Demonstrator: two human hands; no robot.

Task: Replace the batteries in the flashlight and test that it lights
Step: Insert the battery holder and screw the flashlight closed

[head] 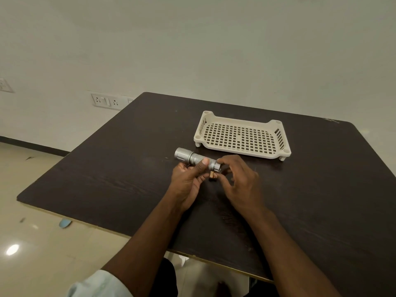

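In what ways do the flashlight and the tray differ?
The flashlight is a silver metal cylinder; the tray is cream, flat and perforated. The flashlight is held above the table by the left hand, with the right hand at its tail; the tray stands untouched on the table.

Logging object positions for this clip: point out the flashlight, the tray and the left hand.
flashlight (194, 158): head view, knurled silver barrel.
tray (241, 146): head view, near rim.
left hand (188, 181): head view, back of hand.

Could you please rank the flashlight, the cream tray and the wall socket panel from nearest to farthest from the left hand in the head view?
1. Flashlight: gripped in the left hand.
2. Cream tray: beyond, to the right.
3. Wall socket panel: far left, on the wall.
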